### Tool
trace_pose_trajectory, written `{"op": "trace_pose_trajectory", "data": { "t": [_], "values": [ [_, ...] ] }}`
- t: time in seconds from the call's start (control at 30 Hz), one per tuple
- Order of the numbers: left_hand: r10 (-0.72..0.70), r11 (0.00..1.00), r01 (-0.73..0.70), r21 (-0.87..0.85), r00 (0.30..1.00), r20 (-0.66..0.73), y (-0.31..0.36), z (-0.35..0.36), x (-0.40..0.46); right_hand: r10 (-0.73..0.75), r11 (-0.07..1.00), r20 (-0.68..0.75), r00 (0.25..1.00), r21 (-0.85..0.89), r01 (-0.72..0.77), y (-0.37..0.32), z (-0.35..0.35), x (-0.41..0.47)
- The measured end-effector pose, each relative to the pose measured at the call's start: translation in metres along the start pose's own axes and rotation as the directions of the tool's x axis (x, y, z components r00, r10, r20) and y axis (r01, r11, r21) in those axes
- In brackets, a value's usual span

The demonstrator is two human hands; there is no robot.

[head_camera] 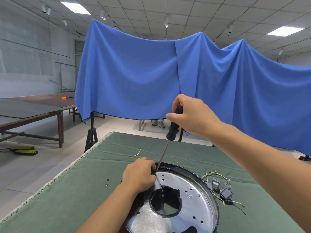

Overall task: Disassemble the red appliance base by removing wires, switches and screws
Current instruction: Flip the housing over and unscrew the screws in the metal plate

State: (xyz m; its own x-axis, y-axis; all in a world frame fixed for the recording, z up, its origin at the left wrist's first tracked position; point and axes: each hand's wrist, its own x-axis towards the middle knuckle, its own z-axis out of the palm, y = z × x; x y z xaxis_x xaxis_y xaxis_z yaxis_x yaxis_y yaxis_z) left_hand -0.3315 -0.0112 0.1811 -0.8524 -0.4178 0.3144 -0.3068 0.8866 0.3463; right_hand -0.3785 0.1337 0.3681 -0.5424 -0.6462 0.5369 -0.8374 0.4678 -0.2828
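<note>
Appliance base (183,204): round, lying flat on the green cloth at the near edge of the table, open side up. Dark outer rim; inside it a shiny silver metal plate with scattered small holes and a large central round opening edged in black.

Screwdriver (174,125): dark blue handle with orange accents, long thin metal shaft, tilted, tip down at the far-left inner rim of the base.

Two small screws (107,181): loose on the cloth, left of the base.

Grey switches with white wires (218,186): heaped just right of the base.

One white wire (135,153): lies alone, farther back.
</note>
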Motion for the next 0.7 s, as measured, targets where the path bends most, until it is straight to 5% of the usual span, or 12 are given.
{"op": "trace_pose_trajectory", "data": {
  "t": [0.47,0.7],
  "values": [
    [0.035,0.998,-0.034,0.048,0.999,-0.032,-0.001,0.000,0.000,-0.059,0.997,-0.288,0.956,0.032,0.071,0.011,-0.006,-0.004],
    [0.073,0.994,-0.070,0.081,0.997,-0.029,0.002,0.001,0.001,0.038,0.989,-0.567,0.823,0.142,0.052,0.039,0.007,-0.022]
  ]
}}
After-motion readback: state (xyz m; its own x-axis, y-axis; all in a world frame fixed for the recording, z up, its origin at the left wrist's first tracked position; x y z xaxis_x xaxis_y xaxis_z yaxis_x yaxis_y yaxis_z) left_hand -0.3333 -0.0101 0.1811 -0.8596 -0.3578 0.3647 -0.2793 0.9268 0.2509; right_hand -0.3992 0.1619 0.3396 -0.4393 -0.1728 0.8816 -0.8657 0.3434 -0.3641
